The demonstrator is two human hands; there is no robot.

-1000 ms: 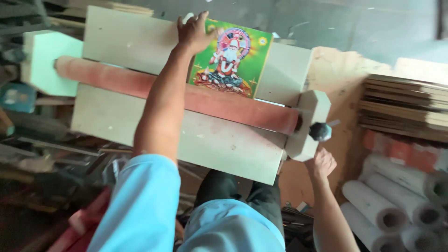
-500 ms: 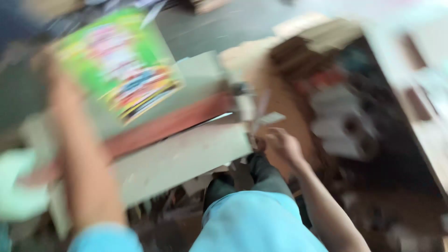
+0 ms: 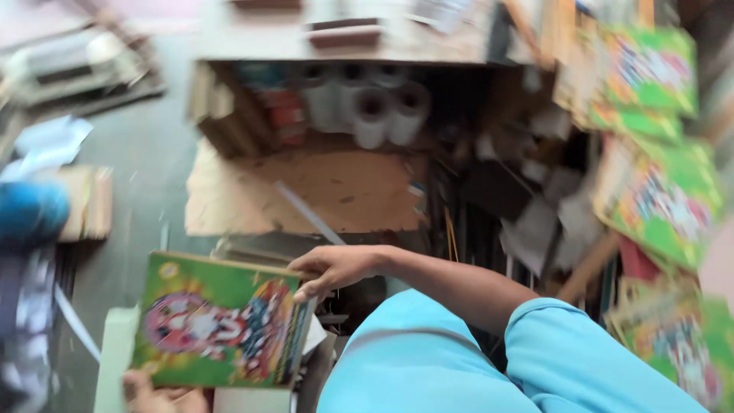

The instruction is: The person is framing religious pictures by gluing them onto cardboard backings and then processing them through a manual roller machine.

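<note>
A green picture board [image 3: 218, 321] with a bright, colourful figure print is held flat low in the view, and it looks several sheets thick at its right edge. My right hand [image 3: 336, 268] reaches in from my blue sleeve and grips the board's upper right corner, thumb on top. My left hand [image 3: 157, 396] shows only partly at the bottom edge, holding the board's lower left corner. The frame is blurred.
Stacks of similar green prints [image 3: 661, 203] lie to the right. White paper rolls [image 3: 375, 107] sit under a shelf at the top, with a brown cardboard sheet [image 3: 306, 191] on the floor below them. A pale green machine part [image 3: 115, 356] and a blue object [image 3: 30, 210] are at left.
The view has swung away from the roller machine. The green board has come off it, and my right hand has left the crank end and taken the board's corner.
</note>
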